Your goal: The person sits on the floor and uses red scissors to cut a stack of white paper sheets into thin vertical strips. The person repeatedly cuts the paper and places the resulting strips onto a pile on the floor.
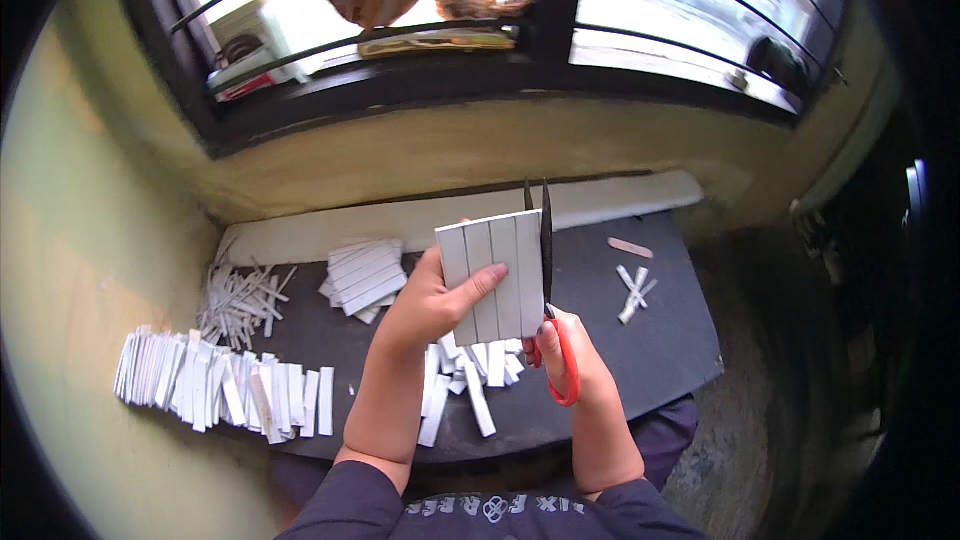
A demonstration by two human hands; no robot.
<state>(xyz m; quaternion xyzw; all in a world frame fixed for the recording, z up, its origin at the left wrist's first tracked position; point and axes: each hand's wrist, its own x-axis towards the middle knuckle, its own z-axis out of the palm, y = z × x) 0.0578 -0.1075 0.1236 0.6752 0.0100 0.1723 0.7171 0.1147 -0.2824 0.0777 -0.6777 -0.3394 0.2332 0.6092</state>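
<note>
My left hand (440, 298) grips a white board (492, 275) marked with dark parallel lines, thumb across its front face. In my right hand (578, 345) is a pair of scissors (567, 372) with red handles and dark blades. The blades point away from me and stand slightly apart along the board's right edge. Below the board, several cut white strips (478, 400) lie loose on the dark table (590, 260). Part of that heap is hidden by the board and my hands.
A stack of lined white boards (366, 275) lies left of my hands. Further left are a tangle of thin offcuts (240, 305) and a long row of strips (215, 380). A few strips (635, 292) and a pinkish stick (630, 248) lie right. A white roll (400, 225) borders the wall below a barred window.
</note>
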